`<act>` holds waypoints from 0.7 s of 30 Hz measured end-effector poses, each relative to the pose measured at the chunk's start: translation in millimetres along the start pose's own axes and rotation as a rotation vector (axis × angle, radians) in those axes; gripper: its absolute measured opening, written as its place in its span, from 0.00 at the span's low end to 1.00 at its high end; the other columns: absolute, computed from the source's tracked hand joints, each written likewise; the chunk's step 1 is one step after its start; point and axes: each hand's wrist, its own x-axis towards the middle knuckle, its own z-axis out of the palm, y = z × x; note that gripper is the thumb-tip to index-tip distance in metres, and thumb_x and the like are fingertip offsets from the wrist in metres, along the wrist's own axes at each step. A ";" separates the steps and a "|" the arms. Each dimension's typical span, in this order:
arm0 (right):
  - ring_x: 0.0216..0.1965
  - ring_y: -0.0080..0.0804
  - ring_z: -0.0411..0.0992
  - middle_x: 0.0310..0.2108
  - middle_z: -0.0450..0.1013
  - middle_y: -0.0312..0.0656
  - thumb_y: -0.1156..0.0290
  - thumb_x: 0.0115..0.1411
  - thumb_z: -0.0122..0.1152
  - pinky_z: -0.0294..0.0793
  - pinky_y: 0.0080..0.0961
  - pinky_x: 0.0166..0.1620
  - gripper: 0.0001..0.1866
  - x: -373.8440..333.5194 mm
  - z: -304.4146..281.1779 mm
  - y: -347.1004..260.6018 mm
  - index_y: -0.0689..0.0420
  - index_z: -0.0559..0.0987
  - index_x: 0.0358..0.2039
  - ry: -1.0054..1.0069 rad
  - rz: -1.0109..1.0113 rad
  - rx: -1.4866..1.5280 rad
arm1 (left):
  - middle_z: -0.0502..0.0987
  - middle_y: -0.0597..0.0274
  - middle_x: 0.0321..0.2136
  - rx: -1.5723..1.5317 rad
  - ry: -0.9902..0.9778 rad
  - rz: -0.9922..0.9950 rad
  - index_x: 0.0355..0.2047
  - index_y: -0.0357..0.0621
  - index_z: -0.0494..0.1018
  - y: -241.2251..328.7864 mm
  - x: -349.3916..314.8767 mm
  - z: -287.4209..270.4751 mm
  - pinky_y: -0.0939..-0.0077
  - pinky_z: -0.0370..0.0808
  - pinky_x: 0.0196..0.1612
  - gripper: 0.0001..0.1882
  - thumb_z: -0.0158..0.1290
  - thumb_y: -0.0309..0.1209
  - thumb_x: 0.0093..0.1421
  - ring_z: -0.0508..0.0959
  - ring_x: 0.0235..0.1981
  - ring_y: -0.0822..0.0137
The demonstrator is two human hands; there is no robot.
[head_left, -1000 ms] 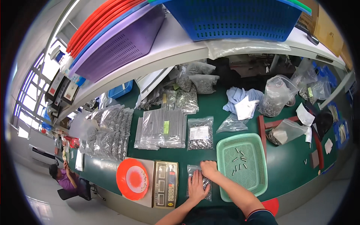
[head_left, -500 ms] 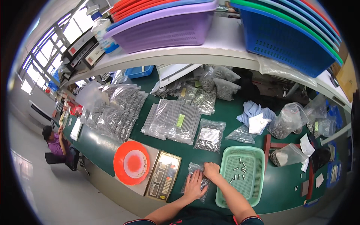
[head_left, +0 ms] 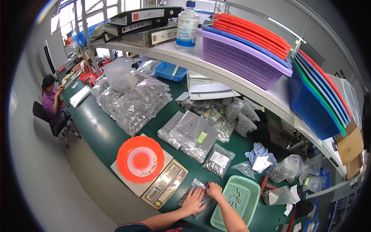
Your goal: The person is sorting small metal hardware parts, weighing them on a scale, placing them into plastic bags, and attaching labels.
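A clear plastic bag (head_left: 198,183) of small metal parts lies flat on the green table in front of me. My left hand (head_left: 192,202) rests on it palm down, fingers stretched out and slightly apart. At the bag's upper right edge, my right hand (head_left: 213,190) has its fingers curled in and closed on the plastic; the fingertips are partly hidden. Just right of that hand stands a light green basket (head_left: 253,195) with several short metal pins (head_left: 238,195) in it. Left of the bag is a digital scale (head_left: 165,185), with a red-orange plastic bowl (head_left: 123,158) on its plate.
Beyond my hands lie a labelled bag of parts (head_left: 218,160), bagged grey rods (head_left: 191,131) and a large pile of filled bags (head_left: 133,102). A shelf (head_left: 247,83) carrying stacked baskets (head_left: 243,58) spans the back. Another person (head_left: 52,98) sits far left.
My view has swung left and tilted, so the whole scene sits differently in the picture. Both hands stay on the bag, with little visible shift against it.
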 end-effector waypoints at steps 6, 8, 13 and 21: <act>0.35 0.44 0.75 0.30 0.76 0.46 0.62 0.45 0.58 0.73 0.38 0.40 0.10 -5.6 -0.3 2.5 0.49 0.80 0.29 -0.004 -0.012 -0.041 | 0.55 0.45 0.58 -0.064 -0.006 -0.012 0.56 0.32 0.56 -0.8 -5.1 4.0 0.54 0.46 0.62 0.38 0.46 0.50 0.53 0.52 0.62 0.54; 0.37 0.46 0.73 0.32 0.75 0.47 0.63 0.46 0.59 0.72 0.39 0.41 0.13 -13.2 2.9 -0.8 0.51 0.78 0.33 -0.001 0.019 -0.004 | 0.55 0.45 0.58 -0.068 -0.004 -0.011 0.56 0.32 0.56 -0.8 -9.5 5.6 0.54 0.46 0.62 0.38 0.47 0.50 0.52 0.52 0.62 0.54; 0.40 0.48 0.66 0.37 0.67 0.49 0.72 0.45 0.60 0.67 0.38 0.44 0.20 -65.5 -4.1 -19.6 0.59 0.72 0.41 0.443 -0.284 0.096 | 0.56 0.44 0.58 -0.100 0.007 -0.005 0.55 0.32 0.57 -3.3 -16.1 2.6 0.54 0.46 0.62 0.39 0.49 0.49 0.51 0.52 0.61 0.54; 0.43 0.48 0.66 0.38 0.67 0.49 0.77 0.48 0.58 0.66 0.35 0.46 0.17 -171.6 -30.8 9.9 0.61 0.71 0.41 0.739 0.034 0.307 | 0.56 0.43 0.58 -0.116 0.029 -0.005 0.55 0.30 0.57 -8.0 8.1 1.7 0.53 0.46 0.61 0.38 0.49 0.46 0.51 0.52 0.62 0.53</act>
